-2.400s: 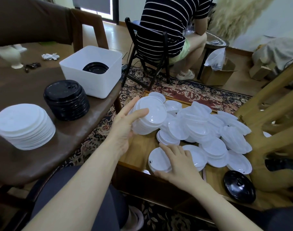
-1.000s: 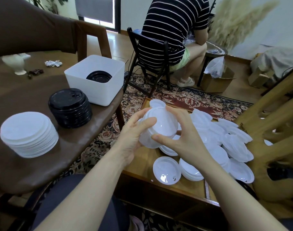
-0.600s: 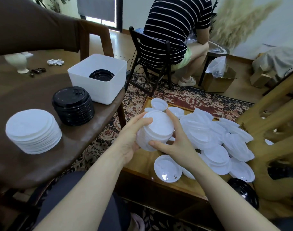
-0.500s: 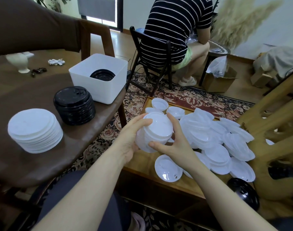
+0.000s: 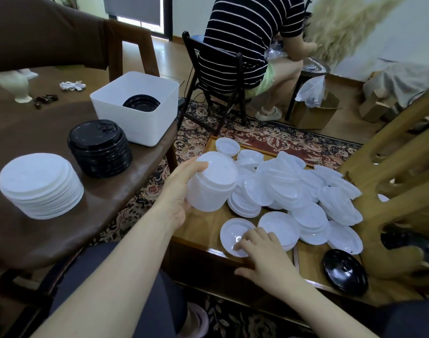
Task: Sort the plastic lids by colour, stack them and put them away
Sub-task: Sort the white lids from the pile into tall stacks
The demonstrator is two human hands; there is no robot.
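Two hands are at work on the low wooden desk (image 5: 313,269): a tall stack of white lids (image 5: 212,185) is gripped by the left hand (image 5: 178,193), thumb over the top rim and fingers curled round the side, above the desk's left edge. A single white lid (image 5: 235,234), lying near the front edge, is touched by the loosely spread fingers (image 5: 253,239) of the right hand (image 5: 267,254); nothing is pinched yet. Beyond it a loose heap of white lids (image 5: 298,191) is spread across the desk, and one black lid (image 5: 345,274) lies toward the front right corner. The white-collecting step is judged to be in hand. Next, the single lid would need to be lifted by its rim and seated squarely on the held stack. On the higher brown desk (image 5: 62,240) to the left, a finished white stack (image 5: 40,186), a black stack (image 5: 100,148) and a white bin (image 5: 140,118) holding black lids are set.
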